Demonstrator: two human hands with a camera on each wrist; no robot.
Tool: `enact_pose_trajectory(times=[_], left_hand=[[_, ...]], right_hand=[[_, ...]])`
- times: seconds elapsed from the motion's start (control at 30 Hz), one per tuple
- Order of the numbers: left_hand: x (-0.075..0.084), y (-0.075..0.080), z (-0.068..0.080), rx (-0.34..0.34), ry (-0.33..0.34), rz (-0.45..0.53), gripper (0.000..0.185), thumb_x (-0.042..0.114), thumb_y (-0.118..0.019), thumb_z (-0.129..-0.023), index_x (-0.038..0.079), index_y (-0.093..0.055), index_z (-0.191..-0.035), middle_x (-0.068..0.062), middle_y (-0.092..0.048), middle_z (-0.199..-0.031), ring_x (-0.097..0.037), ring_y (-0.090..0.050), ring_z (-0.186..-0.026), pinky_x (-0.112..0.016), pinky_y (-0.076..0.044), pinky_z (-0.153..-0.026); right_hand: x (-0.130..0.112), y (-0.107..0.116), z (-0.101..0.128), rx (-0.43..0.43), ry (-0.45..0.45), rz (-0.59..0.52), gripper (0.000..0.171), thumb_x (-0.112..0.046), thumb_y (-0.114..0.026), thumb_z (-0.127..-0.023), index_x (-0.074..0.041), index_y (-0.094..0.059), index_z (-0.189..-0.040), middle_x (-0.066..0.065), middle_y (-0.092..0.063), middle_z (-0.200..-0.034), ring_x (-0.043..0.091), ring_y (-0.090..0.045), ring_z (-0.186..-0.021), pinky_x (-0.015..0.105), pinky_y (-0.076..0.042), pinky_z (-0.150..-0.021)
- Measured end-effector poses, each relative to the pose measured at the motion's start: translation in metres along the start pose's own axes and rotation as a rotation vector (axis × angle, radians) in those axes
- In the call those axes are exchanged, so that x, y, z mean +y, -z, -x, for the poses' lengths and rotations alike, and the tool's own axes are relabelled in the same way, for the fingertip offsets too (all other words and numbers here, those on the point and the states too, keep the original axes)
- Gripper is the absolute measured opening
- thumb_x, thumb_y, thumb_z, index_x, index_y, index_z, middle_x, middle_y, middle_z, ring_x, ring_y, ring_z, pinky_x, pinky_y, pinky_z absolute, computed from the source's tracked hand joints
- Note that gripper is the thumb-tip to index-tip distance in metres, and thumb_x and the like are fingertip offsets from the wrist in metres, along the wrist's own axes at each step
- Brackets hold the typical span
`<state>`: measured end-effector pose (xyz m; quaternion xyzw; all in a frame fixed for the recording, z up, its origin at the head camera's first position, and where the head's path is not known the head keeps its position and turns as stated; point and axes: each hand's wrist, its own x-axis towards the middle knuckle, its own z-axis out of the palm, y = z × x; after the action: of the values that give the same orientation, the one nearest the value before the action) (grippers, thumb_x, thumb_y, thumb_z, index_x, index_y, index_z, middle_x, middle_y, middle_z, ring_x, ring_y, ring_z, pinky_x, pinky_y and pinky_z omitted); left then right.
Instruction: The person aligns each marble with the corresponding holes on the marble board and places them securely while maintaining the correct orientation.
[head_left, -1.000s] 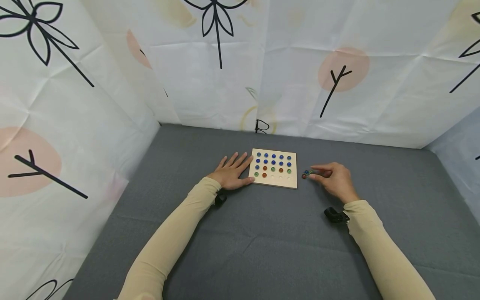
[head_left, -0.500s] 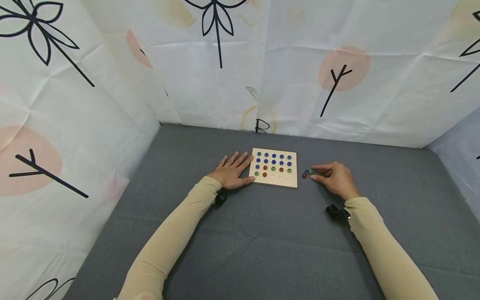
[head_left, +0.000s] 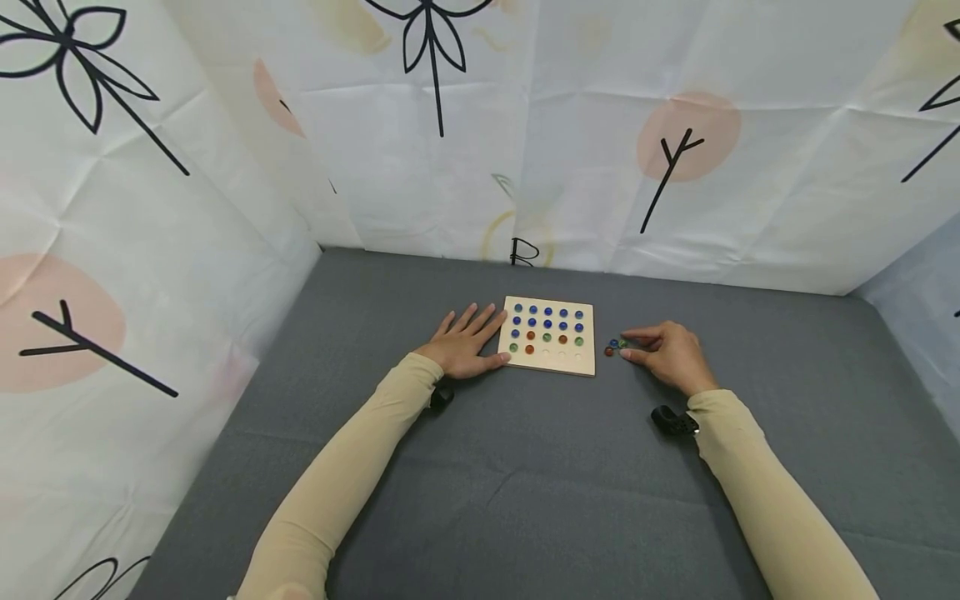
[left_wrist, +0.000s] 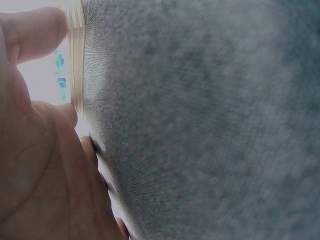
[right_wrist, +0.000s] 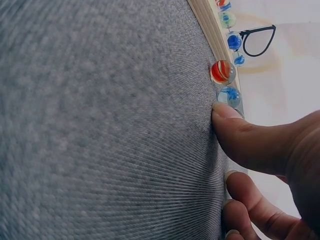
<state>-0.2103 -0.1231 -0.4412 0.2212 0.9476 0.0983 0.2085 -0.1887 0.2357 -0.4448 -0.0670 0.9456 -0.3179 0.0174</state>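
Showing red marble [right_wrist: 222, 71], head view blurs

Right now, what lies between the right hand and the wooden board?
In the head view, three loose marbles (blue, green, red) lie on the grey mat between the right hand and the wooden board, at the fingers.
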Motion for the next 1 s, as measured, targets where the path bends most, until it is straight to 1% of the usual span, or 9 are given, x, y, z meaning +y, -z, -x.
enact_pose_trajectory(times=[0.2,0.3,0.4,0.5,0.7,0.8,1.0], left_hand=[[0.000,0.000,0.001,-0.001,0.000,0.006,0.080,0.067,-0.032,-0.103,0.029,0.003,-0.165,0.003,0.006,-0.170,-0.023,0.010,-0.155,-0.050,0.009,-0.123],[0.000,0.001,0.002,-0.003,-0.002,0.007,0.080,0.067,-0.032,-0.103,0.029,0.003,-0.165,0.003,0.006,-0.170,-0.023,0.010,-0.155,-0.050,0.009,-0.123],[0.000,0.001,0.002,-0.003,-0.001,0.014,0.080,0.067,-0.032,-0.103,0.029,0.003,-0.164,0.003,0.006,-0.170,-0.023,0.011,-0.155,-0.050,0.010,-0.123],[-0.001,0.000,0.000,-0.002,0.000,0.022,0.081,0.067,-0.033,-0.103,0.029,0.003,-0.165,0.003,0.006,-0.170,-0.022,0.011,-0.155,-0.049,0.011,-0.123],[-0.008,-0.010,-0.010,-0.007,0.016,0.033,0.081,0.069,-0.033,-0.102,0.033,0.006,-0.164,0.007,0.010,-0.170,-0.019,0.015,-0.154,-0.047,0.015,-0.122],[-0.011,-0.013,-0.014,-0.011,0.020,0.034,0.082,0.071,-0.033,-0.101,0.036,0.007,-0.163,0.009,0.011,-0.169,-0.018,0.016,-0.154,-0.047,0.016,-0.122],[-0.012,-0.012,-0.016,-0.018,0.023,0.029,0.082,0.073,-0.032,-0.100,0.038,0.009,-0.161,0.011,0.012,-0.168,-0.017,0.016,-0.154,-0.047,0.015,-0.122]], right_hand=[[-0.001,0.000,-0.001,0.005,0.015,-0.008,0.030,-0.018,-0.080,-0.091,-0.003,-0.077,-0.117,0.022,-0.073,-0.106,0.031,-0.067,-0.084,0.036,-0.050,-0.062],[-0.001,0.000,-0.001,0.007,0.016,-0.012,0.028,-0.018,-0.080,-0.091,-0.004,-0.078,-0.116,0.020,-0.072,-0.104,0.029,-0.066,-0.081,0.033,-0.049,-0.060],[0.000,-0.001,0.000,0.009,0.015,-0.015,0.027,-0.017,-0.079,-0.091,-0.004,-0.078,-0.115,0.020,-0.070,-0.103,0.028,-0.065,-0.080,0.033,-0.048,-0.060],[0.000,-0.001,-0.001,0.010,0.013,-0.019,0.026,-0.017,-0.079,-0.092,-0.004,-0.079,-0.114,0.020,-0.072,-0.103,0.027,-0.065,-0.078,0.032,-0.048,-0.059],[0.001,-0.001,-0.001,0.025,0.001,-0.029,0.024,-0.016,-0.078,-0.092,-0.004,-0.079,-0.113,0.021,-0.073,-0.105,0.025,-0.064,-0.077,0.032,-0.048,-0.058],[0.000,-0.002,0.001,0.041,-0.007,-0.032,0.025,-0.016,-0.079,-0.091,-0.004,-0.079,-0.113,0.022,-0.072,-0.107,0.026,-0.064,-0.078,0.032,-0.047,-0.058],[-0.004,-0.001,0.006,0.073,-0.019,-0.026,0.026,-0.018,-0.080,-0.091,-0.003,-0.079,-0.113,0.022,-0.067,-0.107,0.028,-0.061,-0.080,0.033,-0.045,-0.059]])
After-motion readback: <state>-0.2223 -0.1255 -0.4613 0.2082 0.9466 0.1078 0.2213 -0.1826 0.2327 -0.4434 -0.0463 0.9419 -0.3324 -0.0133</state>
